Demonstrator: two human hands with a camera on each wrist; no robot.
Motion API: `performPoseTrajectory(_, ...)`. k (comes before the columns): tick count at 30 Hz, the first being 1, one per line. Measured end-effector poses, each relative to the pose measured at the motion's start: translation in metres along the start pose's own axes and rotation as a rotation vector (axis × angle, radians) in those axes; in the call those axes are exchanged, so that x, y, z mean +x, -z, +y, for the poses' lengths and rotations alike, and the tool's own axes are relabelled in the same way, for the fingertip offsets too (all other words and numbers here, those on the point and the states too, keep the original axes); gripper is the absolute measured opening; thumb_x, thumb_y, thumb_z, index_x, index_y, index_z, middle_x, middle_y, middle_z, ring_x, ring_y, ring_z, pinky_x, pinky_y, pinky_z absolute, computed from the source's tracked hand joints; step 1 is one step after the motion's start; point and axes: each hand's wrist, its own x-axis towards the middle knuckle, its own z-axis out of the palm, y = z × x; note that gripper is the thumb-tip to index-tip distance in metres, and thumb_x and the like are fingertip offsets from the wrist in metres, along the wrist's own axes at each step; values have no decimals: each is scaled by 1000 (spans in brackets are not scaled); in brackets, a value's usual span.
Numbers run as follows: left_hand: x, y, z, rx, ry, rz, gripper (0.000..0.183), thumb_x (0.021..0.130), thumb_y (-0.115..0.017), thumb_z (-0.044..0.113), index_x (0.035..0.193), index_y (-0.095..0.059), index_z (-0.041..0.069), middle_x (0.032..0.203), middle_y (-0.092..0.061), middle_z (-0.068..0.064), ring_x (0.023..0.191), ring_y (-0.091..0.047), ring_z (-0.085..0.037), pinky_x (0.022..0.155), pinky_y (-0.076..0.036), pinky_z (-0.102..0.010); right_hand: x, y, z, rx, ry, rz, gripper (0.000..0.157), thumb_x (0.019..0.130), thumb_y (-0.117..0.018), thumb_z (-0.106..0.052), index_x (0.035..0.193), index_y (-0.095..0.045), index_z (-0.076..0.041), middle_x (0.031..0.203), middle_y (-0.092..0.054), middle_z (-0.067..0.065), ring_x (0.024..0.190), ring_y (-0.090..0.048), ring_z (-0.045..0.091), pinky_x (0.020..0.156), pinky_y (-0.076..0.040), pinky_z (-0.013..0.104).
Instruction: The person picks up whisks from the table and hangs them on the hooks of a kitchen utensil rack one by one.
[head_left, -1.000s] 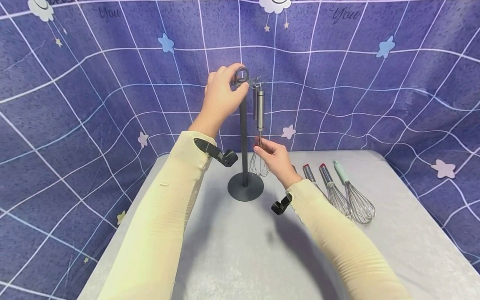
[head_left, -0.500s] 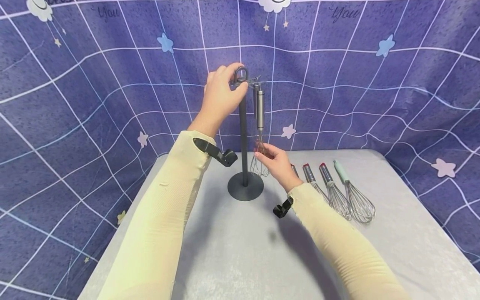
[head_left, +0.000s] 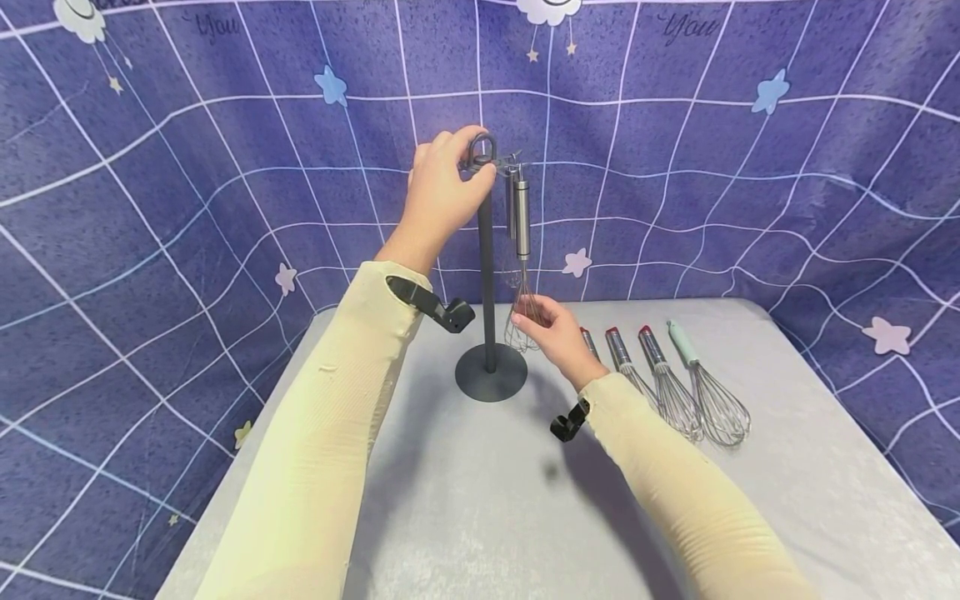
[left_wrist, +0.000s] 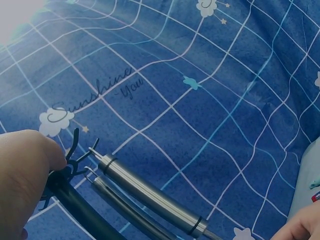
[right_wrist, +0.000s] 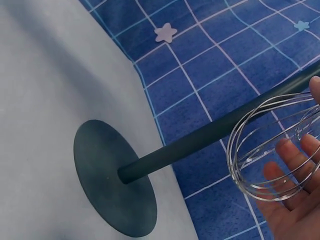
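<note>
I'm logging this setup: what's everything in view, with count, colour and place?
Table: 1, pale grey, underneath
Stand: 1, dark grey, upright on the table
Hanging whisks: 2, silver, on the stand
Red-tipped utensils: 3, silver, table's right
Mint-handled whisk: 1, mint and silver, far right of table
Backdrop: 1, blue-violet, patterned, behind
Wrist mounts: 2, black, at cuffs
Sleeves: 2, cream, both arms
Left grip: 1, on the stand's top
Right grip: 1, around the front hanging whisk

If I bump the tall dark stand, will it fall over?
The stand might tip if bumped high up, because its pole looks tall and thin. Its flat, round base probably helps it stay upright. The left hand at its top could steady it too.
</note>
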Motion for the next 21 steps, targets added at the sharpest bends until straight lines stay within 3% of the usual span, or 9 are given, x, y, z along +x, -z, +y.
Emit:
performPoseTrajectory(9, 1, -1, -1, 8, 0, 4, 45, 97, -56, 36, 141, -58, 30, 117, -59, 1, 121, -44, -21, 98, -37, -42, -3, 4, 5, -15, -11, -13, 51, 97, -69, -16, 141, -52, 3, 138, -60, 20, 128, -56, 33, 109, -42, 43)
performPoseTrajectory(16, 1, -1, -1, 11, -6, 4, 45, 97, -56, 37, 142, -57, 29, 114, -57, 1, 119, -45, -20, 99, -37, -42, -17, 5, -25, -39, -38, -26, 51, 98, -66, -12, 141, -48, 10, 140, -56, 26, 130, -54, 38, 109, -42, 45)
performPoseTrajectory(21, 0, 0, -1, 16, -4, -5, 47, 97, -54, 37, 143, -55, 30, 110, -54, 2, 117, -44, -20, 99, -36, -41, -17, 8, -23, -12, -26, -27, 51, 98, -66, -11, 140, -48, 13, 140, -54, 30, 130, -53, 41, 108, -43, 46)
